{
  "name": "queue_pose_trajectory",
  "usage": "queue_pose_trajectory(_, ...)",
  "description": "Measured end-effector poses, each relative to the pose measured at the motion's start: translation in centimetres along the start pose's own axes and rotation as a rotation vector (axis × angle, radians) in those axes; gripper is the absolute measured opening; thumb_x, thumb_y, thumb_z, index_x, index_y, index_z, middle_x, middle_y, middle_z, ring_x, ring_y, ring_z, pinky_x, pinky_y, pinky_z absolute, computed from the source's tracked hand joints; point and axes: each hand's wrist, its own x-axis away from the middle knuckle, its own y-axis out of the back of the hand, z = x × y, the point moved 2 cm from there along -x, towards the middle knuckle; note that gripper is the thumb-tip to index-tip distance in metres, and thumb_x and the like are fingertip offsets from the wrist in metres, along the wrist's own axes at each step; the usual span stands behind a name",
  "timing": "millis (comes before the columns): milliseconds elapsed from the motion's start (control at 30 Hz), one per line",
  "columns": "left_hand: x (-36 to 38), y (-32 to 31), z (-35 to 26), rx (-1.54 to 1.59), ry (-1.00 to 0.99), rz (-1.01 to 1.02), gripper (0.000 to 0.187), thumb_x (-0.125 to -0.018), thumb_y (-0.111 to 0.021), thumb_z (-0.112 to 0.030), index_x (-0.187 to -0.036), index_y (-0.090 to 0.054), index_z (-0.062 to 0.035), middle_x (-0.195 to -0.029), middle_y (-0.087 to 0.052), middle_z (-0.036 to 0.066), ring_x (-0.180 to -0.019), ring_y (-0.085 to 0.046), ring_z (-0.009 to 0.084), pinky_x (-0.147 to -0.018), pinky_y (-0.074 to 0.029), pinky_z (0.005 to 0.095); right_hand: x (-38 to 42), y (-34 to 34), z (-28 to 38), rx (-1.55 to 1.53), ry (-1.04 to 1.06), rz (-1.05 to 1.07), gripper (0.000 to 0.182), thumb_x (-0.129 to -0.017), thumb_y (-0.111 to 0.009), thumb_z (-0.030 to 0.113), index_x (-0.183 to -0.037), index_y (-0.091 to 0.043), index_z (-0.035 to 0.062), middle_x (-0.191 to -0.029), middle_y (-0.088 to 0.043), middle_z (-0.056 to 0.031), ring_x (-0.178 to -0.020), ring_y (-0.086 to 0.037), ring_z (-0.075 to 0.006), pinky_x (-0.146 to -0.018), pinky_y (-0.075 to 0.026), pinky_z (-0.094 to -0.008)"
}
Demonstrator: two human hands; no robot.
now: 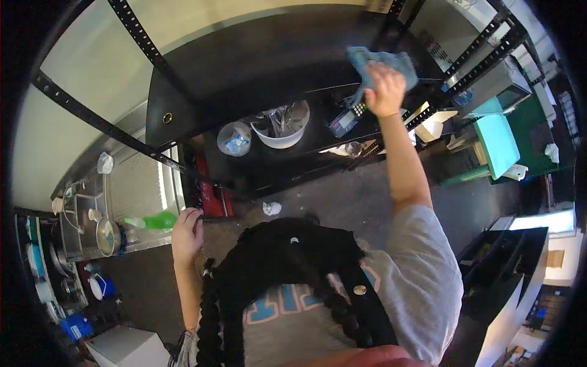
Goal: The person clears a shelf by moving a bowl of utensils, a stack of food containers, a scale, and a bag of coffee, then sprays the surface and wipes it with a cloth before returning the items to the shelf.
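On the upper black shelf (257, 55), a crumpled blue cloth (400, 64) lies under my right hand (386, 88), whose fingers press over it and hold it. The right arm is stretched far forward. Down at the left, my left hand (188, 235) is beside a green spray bottle (160, 220) at the steel sink counter's edge. Its fingers are loosely bent, and I see nothing held in them. Below the right hand, a card terminal (345, 122) with a keypad sits on the lower shelf.
A white tub of utensils (281, 142) and a clear container with blue packets (235, 144) stand on the lower shelf. Perforated black posts (104, 122) frame the shelves. A metal pot (109, 237) stands by the steel sink (131, 183). A turquoise board (496, 144) is at right.
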Motion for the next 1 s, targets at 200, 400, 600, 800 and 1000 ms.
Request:
queue_pose_trajectory(200,-0.7,-0.9,-2.0,-0.06,0.082,0.053,0.022,-0.084,-0.062,-0.003,-0.106,-0.066,-0.0021,-0.109,-0.065,0.017,-0.097,-0.063,0.0383,-0.084,-0.052,0.0429,3.7,1.9,-11.5,0.058,-0.133,-0.136,0.054,-0.099,-0.038,0.052,-0.113,-0.066,0.0079,-0.117,-0.067,-0.0113,-0.107,-0.062,-0.0317,-0.092,-0.041,-0.0445)
queue_pose_trajectory(400,-0.2,-1.2,-2.1,-0.06,0.166,0.057,0.022,-0.084,-0.064,-0.004,-0.106,-0.068,-0.0034,-0.106,-0.066,0.017,-0.096,-0.063,0.0382,-0.083,-0.052,0.0444,4.0,0.4,-12.8,0.094,-0.279,-0.318,0.048,-0.102,-0.039,0.041,-0.109,-0.071,0.0054,-0.1,-0.071,-0.0126,-0.095,-0.064,-0.0338,-0.085,-0.046,-0.0448)
queue_pose_trajectory(600,1.1,-0.2,-1.3,-0.044,0.14,-0.022,0.022,-0.082,-0.065,-0.002,-0.103,-0.068,-0.0028,-0.1,-0.066,0.015,-0.093,-0.064,0.0361,-0.08,-0.053,0.0436,-1.6,-1.9,2.3,0.051,-0.207,-0.265,0.052,-0.105,-0.03,0.043,-0.109,-0.069,0.0071,-0.103,-0.069,-0.0095,-0.092,-0.062,-0.0322,-0.082,-0.042,-0.0447)
queue_pose_trajectory(800,4.0,0.8,0.9,-0.029,0.123,-0.113,0.018,-0.081,-0.066,-0.002,-0.099,-0.067,-0.003,-0.097,-0.066,0.015,-0.09,-0.065,0.0362,-0.077,-0.053,0.0436,-5.0,-6.3,18.3,-0.136,-0.143,-0.219,0.038,-0.101,-0.043,0.045,-0.12,-0.069,0.0228,-0.116,-0.068,0.0062,-0.107,-0.059,-0.0174,-0.098,-0.031,-0.0428)
queue_pose_trajectory(1000,9.0,3.2,3.3,-0.017,0.211,-0.14,0.017,-0.083,-0.064,-0.004,-0.1,-0.067,-0.0033,-0.097,-0.067,0.016,-0.089,-0.064,0.0368,-0.075,-0.052,0.0448,-9.0,-8.7,31.4,-0.187,-0.078,-0.232,0.036,-0.085,-0.061,0.03,-0.121,-0.069,0.0292,-0.12,-0.066,0.0133,-0.111,-0.055,-0.0123,-0.11,-0.022,-0.0408)
